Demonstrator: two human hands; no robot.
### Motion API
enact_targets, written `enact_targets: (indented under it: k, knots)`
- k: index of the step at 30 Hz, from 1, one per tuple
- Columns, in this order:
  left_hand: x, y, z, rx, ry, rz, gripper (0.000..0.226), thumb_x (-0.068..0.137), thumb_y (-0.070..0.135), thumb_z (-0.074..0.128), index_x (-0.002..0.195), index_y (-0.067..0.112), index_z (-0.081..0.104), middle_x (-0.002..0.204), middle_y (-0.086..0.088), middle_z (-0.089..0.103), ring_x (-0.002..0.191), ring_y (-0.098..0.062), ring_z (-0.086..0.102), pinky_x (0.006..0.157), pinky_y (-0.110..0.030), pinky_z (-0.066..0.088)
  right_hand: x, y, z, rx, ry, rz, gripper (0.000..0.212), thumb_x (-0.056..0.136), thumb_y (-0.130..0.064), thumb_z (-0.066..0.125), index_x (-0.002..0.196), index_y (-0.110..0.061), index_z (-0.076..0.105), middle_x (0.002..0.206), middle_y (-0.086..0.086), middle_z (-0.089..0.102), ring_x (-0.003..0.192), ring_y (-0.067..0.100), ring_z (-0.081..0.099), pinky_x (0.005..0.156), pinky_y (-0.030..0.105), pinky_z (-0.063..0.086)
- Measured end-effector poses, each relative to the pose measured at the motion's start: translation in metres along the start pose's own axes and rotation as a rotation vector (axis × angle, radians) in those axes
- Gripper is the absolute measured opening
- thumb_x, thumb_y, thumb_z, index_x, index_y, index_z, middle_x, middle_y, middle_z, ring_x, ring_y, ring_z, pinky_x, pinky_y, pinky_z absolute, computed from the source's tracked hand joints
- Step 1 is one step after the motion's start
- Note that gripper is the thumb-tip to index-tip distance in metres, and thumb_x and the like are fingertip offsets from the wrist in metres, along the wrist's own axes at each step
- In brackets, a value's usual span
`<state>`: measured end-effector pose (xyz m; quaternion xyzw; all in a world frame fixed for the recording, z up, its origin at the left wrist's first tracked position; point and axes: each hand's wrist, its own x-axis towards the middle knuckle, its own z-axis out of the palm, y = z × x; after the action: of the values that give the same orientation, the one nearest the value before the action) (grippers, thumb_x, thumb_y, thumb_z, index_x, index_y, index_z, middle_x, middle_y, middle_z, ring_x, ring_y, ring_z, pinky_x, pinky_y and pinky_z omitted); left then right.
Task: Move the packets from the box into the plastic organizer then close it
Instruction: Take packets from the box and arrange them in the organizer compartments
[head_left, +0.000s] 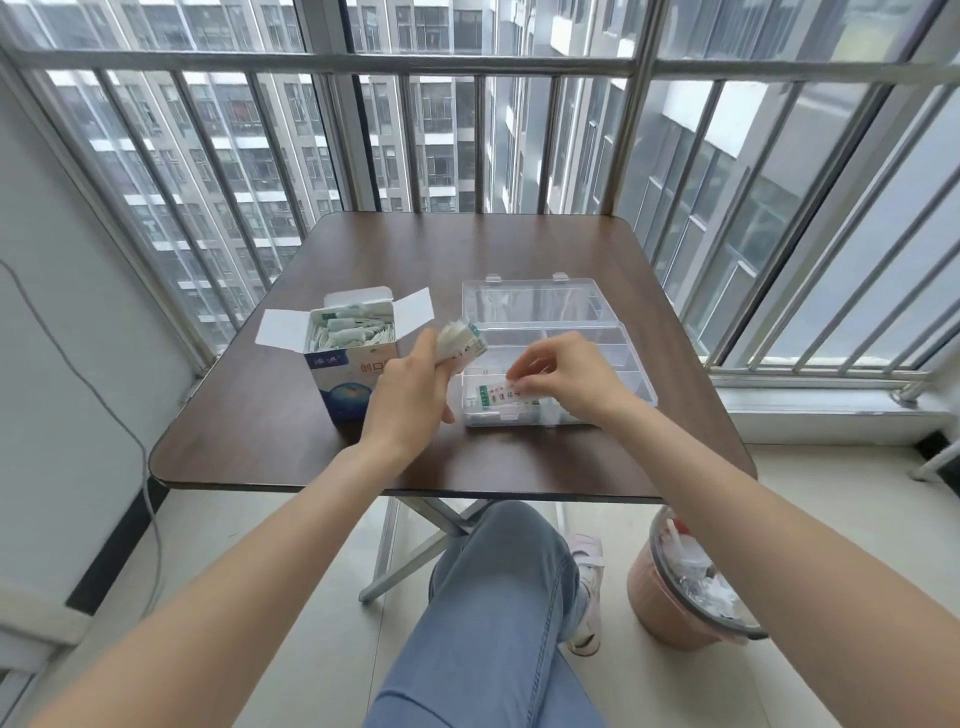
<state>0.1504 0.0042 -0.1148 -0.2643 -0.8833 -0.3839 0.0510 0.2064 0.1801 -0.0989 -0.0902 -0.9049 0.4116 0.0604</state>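
On the brown counter (270, 415) the open box (349, 358) stands near the left edge, flaps spread, with white packets (353, 332) filling it. Just to its right sits the clear plastic organizer (613, 364), lid tipped back toward the far edge. The left hand (410, 395) hovers between box and organizer, its fingers (447, 374) clamped around a bundle of packets (462, 340). The right hand (561, 376) is over the organizer's near-left compartment, fingertips (511, 376) pinched together on a single packet (493, 392) that lies in that compartment. A pink bin (670, 603) of scraps stands on the floor by the counter's near-right corner
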Motion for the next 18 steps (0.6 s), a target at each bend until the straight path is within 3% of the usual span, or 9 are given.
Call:
enact_targets:
  k: [2, 5, 8, 13, 18]
  knots:
    - [0.0, 0.0, -0.001, 0.018, -0.009, 0.0, 0.014, 0.096, 0.015, 0.043, 0.088, 0.022, 0.035, 0.061, -0.008, 0.065, 0.044, -0.02, 0.062, 0.065, -0.041, 0.053, 0.001, -0.004, 0.009, -0.085, 0.017, -0.049, 0.012, 0.076, 0.0, 0.069, 0.086, -0.005, 0.073, 0.079, 0.003, 0.068, 0.068, 0.009, 0.061, 0.067, 0.007, 0.044]
    - [0.001, 0.0, -0.001, 0.028, -0.02, 0.006, 0.014, 0.097, 0.016, 0.043, 0.087, 0.021, 0.035, 0.082, 0.0, 0.07, 0.04, -0.019, 0.06, 0.066, -0.039, 0.053, 0.001, -0.005, 0.018, -0.16, 0.015, -0.096, 0.015, 0.077, 0.003, 0.064, 0.086, -0.005, 0.073, 0.087, 0.009, 0.072, 0.083, 0.019, 0.067, 0.082, 0.025, 0.051]
    - [0.001, 0.001, -0.001, -0.005, -0.025, -0.001, 0.015, 0.096, 0.015, 0.044, 0.086, 0.02, 0.035, 0.087, 0.003, 0.071, 0.038, -0.019, 0.059, 0.065, -0.038, 0.052, 0.0, -0.002, 0.022, -0.28, 0.012, -0.127, 0.016, 0.08, -0.002, 0.062, 0.087, -0.011, 0.073, 0.093, 0.004, 0.073, 0.09, 0.019, 0.066, 0.083, 0.035, 0.051]
    - [-0.001, 0.003, -0.001, 0.012, -0.037, 0.027, 0.008, 0.097, 0.017, 0.046, 0.09, 0.015, 0.041, 0.087, 0.004, 0.071, 0.038, -0.019, 0.058, 0.062, -0.037, 0.052, -0.002, -0.004, 0.024, -0.424, -0.003, -0.127, 0.016, 0.087, -0.011, 0.059, 0.092, -0.014, 0.074, 0.1, 0.002, 0.07, 0.096, 0.021, 0.061, 0.083, 0.035, 0.048]
    - [-0.001, 0.006, -0.006, -0.282, -0.082, -0.061, 0.007, 0.095, 0.016, 0.053, 0.093, 0.01, 0.052, 0.083, 0.005, 0.072, 0.039, -0.021, 0.059, 0.047, -0.031, 0.047, -0.006, -0.006, 0.018, -0.205, 0.089, -0.112, 0.018, 0.089, -0.014, 0.06, 0.102, -0.009, 0.072, 0.1, 0.005, 0.072, 0.089, 0.016, 0.063, 0.08, 0.022, 0.045]
